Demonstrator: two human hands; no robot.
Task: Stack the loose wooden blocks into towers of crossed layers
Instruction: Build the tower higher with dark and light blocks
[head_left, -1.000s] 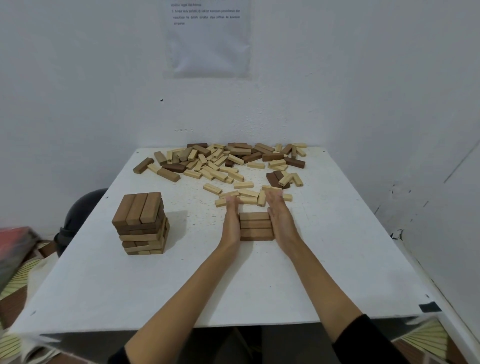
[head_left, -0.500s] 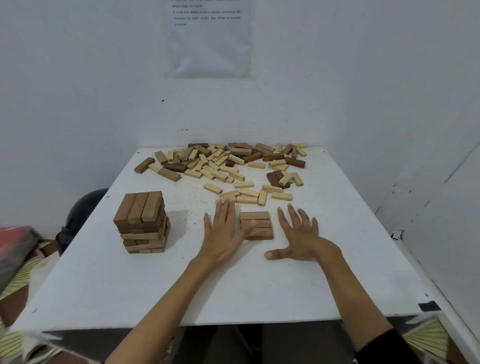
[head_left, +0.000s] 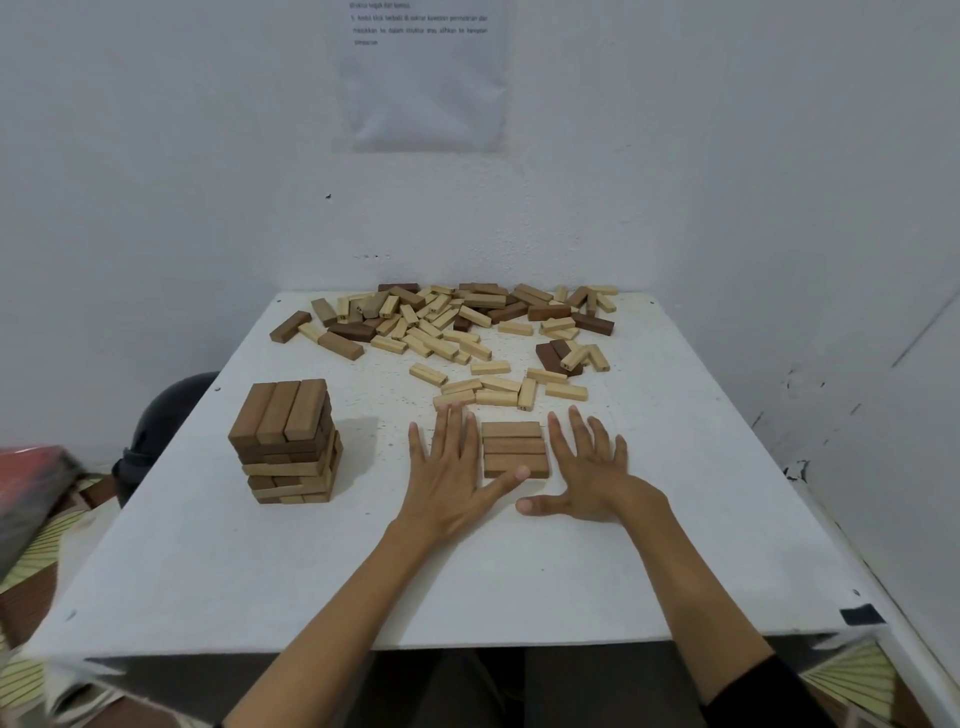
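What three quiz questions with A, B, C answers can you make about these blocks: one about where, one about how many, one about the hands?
1. Where does the tall tower stand?
A. left of both hands
B. right of both hands
C. on the floor

2. How many blocks make the flat layer?
A. one
B. three
C. six

3. What are the left hand and right hand doing?
A. gripping blocks
B. lying flat and open
C. making fists

Answers: 1 A, it stands at the table's left side. 2 B, three brown blocks lie side by side. 3 B, both are spread, holding nothing.
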